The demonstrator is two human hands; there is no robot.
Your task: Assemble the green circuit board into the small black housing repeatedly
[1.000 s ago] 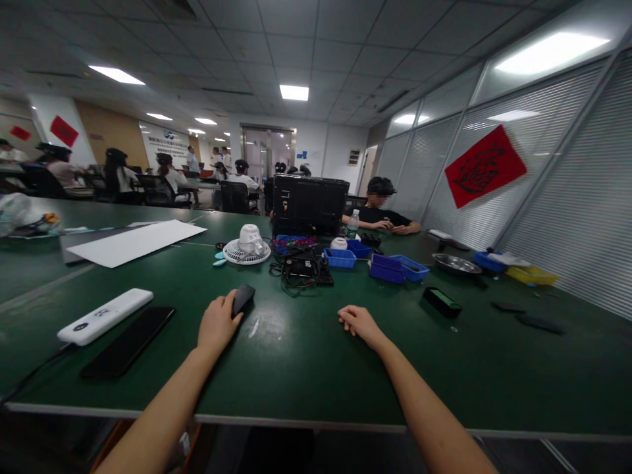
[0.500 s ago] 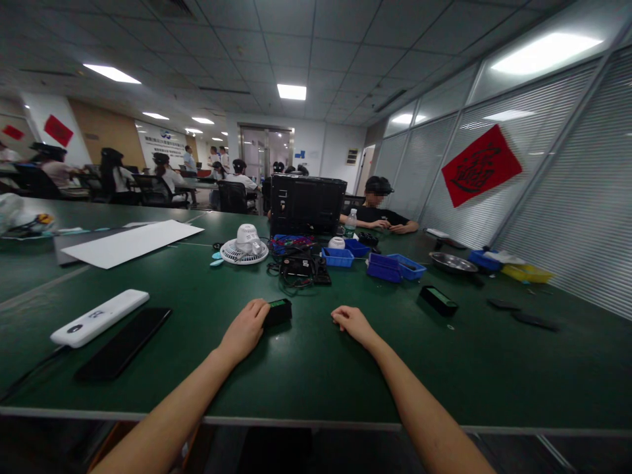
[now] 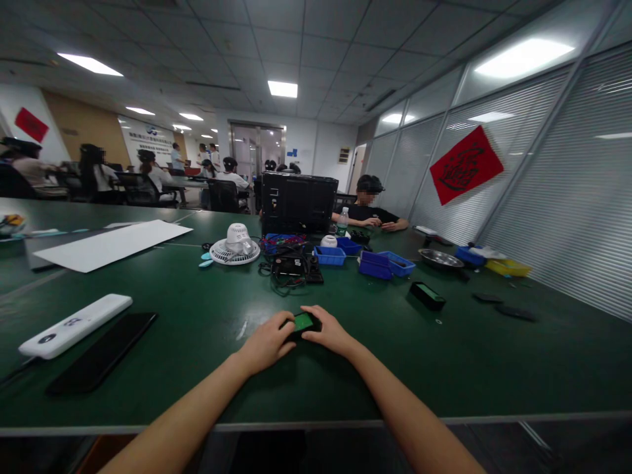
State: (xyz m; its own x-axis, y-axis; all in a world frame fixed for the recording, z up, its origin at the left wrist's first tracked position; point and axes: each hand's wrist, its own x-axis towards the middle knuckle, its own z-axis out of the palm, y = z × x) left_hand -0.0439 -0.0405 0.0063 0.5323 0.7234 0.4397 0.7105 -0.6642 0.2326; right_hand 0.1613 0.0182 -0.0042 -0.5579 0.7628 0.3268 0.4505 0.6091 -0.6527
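A small black device with a green top face (image 3: 303,323) lies on the green table (image 3: 207,368) right in front of me. My left hand (image 3: 266,343) grips its left end with curled fingers. My right hand (image 3: 330,332) closes on its right end, so both hands hold it between them. Most of the device's body is hidden under my fingers.
A white remote (image 3: 74,325) and a black phone (image 3: 101,360) lie at the left. A small white fan (image 3: 235,247), tangled cables, blue bins (image 3: 378,264), a second black device (image 3: 427,295) and a metal dish (image 3: 440,259) sit farther back. A person sits across the table.
My left hand slid the black device to the right across the table. My right hand came in from the right and closed on its other end.
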